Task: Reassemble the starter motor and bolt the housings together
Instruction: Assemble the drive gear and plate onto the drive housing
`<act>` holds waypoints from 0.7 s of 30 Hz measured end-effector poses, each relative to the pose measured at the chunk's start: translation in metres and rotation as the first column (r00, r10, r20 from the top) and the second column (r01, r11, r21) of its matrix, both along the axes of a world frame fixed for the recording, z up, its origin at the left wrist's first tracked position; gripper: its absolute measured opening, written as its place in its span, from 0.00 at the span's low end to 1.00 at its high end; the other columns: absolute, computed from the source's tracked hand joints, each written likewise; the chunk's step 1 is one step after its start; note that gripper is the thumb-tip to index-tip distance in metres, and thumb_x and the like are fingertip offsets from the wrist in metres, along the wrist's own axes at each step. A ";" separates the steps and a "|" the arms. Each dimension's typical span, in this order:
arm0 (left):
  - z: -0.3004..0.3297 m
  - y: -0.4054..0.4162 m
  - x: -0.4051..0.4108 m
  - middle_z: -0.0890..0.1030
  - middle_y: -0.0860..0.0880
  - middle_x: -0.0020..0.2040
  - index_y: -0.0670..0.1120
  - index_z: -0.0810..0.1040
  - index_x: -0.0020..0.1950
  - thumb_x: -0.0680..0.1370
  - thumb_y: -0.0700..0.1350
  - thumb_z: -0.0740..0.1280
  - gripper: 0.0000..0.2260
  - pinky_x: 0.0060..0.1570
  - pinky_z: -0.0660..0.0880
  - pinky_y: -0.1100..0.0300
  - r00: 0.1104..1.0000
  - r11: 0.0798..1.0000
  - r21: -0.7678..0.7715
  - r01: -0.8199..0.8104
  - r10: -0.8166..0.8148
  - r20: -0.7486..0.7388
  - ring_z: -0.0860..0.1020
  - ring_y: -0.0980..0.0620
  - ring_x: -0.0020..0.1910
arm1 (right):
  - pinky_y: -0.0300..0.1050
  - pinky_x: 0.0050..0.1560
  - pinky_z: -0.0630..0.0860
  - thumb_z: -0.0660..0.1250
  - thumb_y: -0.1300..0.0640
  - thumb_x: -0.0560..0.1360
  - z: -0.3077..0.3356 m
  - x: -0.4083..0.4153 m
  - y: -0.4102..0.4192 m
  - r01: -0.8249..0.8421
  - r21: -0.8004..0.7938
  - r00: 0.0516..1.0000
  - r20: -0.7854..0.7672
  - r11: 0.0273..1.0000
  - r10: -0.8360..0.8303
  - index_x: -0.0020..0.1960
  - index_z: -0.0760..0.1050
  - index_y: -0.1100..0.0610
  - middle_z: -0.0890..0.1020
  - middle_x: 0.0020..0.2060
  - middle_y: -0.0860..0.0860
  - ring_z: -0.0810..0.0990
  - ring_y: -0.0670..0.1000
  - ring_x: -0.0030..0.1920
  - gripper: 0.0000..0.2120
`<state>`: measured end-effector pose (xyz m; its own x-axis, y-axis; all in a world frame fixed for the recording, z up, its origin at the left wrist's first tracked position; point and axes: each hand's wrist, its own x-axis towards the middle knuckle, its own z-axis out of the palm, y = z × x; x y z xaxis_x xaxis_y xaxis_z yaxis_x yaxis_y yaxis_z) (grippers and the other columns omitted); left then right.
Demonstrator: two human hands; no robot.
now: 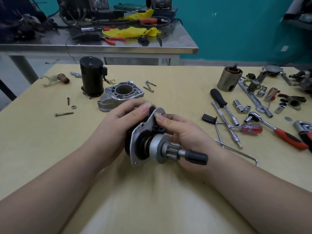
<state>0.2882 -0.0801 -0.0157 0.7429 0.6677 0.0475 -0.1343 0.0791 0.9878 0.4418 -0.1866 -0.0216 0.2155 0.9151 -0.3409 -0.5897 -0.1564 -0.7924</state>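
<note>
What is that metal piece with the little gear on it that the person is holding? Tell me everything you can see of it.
The drive assembly is held above the wooden table by both hands. A flat grey metal plate with small holes stands tilted; in front of it sit a silvery drum, a small toothed pinion, and a shaft ending in a black cap that points toward the viewer's right. Black parts lie behind the plate. The left hand grips its rear; the right hand cradles it, thumb pressed on the plate's upper end.

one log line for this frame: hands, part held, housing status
left hand: grips pinion assembly | right hand: pinches its plate | aluminium housing: on table, unbolted | bolts: loose
</note>
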 end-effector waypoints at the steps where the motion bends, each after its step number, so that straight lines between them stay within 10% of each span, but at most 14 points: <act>1: 0.000 -0.002 0.001 0.86 0.44 0.53 0.49 0.88 0.55 0.80 0.52 0.71 0.10 0.46 0.83 0.60 1.000 1.000 -0.019 -0.001 0.001 0.000 0.85 0.49 0.49 | 0.52 0.37 0.84 0.83 0.53 0.64 -0.002 0.001 0.000 -0.006 -0.003 1.000 -0.001 1.000 0.006 0.58 0.80 0.59 0.88 0.46 0.58 0.88 0.58 0.41 0.26; 14: 0.008 -0.008 -0.002 0.89 0.42 0.55 0.49 0.89 0.57 0.73 0.44 0.77 0.13 0.46 0.84 0.58 0.999 0.994 -0.099 0.036 -0.035 0.006 0.89 0.45 0.51 | 0.51 0.39 0.79 0.83 0.49 0.55 0.013 0.001 0.004 -0.058 -0.036 0.983 0.173 0.998 0.064 0.52 0.79 0.59 0.83 0.40 0.57 0.80 0.59 0.43 0.30; 21: 0.003 -0.007 -0.001 0.88 0.40 0.52 0.46 0.89 0.55 0.72 0.40 0.75 0.12 0.45 0.85 0.53 0.991 0.993 -0.080 -0.091 0.098 0.087 0.88 0.42 0.49 | 0.53 0.38 0.80 0.82 0.48 0.65 0.026 -0.006 0.000 -0.004 0.022 0.975 0.221 1.000 -0.001 0.50 0.79 0.59 0.81 0.39 0.56 0.80 0.59 0.42 0.21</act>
